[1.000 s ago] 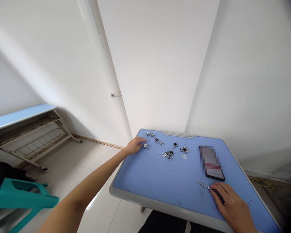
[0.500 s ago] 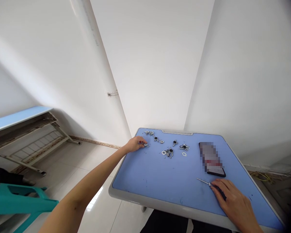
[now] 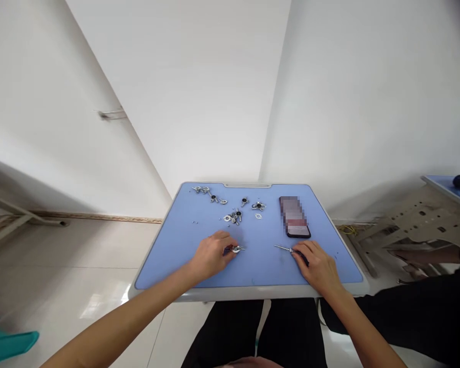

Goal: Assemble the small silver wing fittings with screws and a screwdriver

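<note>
My left hand (image 3: pixel 213 254) pinches a small metal part (image 3: pixel 235 249) above the front middle of the blue tabletop (image 3: pixel 176 260); its exact kind is too small to tell. In my right hand (image 3: pixel 317 263) is a screwdriver (image 3: pixel 283 248), its dark handle under my fingers and its thin shaft pointing left. Farther back lies a cluster of metal parts with black round centres (image 3: pixel 235 215). A flat metal plate with a hole (image 3: pixel 258 216) rests to the right of it. More small metal parts (image 3: pixel 201 189) are at the back left.
A phone (image 3: pixel 299 225) lies on the right side of the table, its screen partly blurred. Tiny loose pieces (image 3: pixel 195 222) are scattered left of the cluster. Another desk (image 3: pixel 444 204) stands at the right, with a person's dark-clothed leg (image 3: pixel 398 306) nearby. A teal stool (image 3: pixel 7 340) shows at lower left.
My left hand has come from the back left of the table to the front middle, bringing the small metal part. The view has turned right. My right hand still holds the screwdriver.
</note>
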`<state>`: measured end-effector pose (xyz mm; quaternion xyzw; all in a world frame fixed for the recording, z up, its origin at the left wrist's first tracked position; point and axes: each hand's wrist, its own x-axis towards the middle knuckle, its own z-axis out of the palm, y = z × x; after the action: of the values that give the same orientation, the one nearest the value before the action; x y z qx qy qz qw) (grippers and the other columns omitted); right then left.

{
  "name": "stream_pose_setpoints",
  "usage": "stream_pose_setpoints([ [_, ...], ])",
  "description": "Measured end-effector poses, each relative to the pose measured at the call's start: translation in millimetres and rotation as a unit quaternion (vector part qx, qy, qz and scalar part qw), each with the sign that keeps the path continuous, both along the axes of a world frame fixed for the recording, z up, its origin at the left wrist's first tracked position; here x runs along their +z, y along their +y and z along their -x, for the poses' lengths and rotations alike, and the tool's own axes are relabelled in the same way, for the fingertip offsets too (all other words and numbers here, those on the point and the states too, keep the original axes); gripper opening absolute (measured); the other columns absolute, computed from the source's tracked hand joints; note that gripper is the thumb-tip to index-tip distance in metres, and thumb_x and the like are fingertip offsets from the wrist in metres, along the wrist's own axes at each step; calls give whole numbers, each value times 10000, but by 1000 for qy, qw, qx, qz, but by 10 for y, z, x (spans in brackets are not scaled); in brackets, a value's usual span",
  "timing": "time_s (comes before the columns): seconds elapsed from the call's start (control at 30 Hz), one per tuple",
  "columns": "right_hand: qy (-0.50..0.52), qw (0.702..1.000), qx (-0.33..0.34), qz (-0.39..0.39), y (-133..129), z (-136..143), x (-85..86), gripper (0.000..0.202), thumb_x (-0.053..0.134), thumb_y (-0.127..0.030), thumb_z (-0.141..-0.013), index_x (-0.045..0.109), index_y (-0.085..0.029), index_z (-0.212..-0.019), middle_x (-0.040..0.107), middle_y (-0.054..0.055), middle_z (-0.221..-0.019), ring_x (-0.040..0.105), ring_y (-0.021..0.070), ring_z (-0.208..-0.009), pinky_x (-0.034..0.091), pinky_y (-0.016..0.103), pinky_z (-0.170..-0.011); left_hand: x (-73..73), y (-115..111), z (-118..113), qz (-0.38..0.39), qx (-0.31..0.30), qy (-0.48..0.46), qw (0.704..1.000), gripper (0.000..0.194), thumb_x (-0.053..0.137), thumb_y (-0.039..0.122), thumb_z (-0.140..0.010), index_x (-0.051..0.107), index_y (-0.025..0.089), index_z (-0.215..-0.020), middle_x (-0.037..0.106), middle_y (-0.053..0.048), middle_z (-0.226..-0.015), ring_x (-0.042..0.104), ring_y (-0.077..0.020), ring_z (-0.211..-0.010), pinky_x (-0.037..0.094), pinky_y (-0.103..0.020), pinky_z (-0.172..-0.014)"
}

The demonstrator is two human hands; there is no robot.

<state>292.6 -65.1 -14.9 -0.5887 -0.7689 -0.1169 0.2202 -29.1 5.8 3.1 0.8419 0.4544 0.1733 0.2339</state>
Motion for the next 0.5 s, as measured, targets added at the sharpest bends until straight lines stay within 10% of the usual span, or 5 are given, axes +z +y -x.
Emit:
stream_pose_setpoints([
  [0.27, 52, 997, 36, -53, -52, 368, 179, 207, 513, -273, -965, 658, -187, -1086, 675, 90, -1037, 605, 208, -953, 499, 285, -719, -31, 71, 64, -3, -42, -3, 999, 287, 692, 245, -794, 667, 279, -1078, 687, -23, -968, 578, -224, -929, 460, -308, -720],
  [0.5, 75, 979, 129, 140, 235, 1162, 284, 191, 605, -287, -911, 655, -231, -1087, 681, 44, -996, 594, 207, -921, 470, 290, -633, -85, 160, 84, -29, -65, -24, 997, 131, 730, 282, -808, 706, 266, -937, 698, -16, -879, 570, -223, -879, 438, -336, -760],
])
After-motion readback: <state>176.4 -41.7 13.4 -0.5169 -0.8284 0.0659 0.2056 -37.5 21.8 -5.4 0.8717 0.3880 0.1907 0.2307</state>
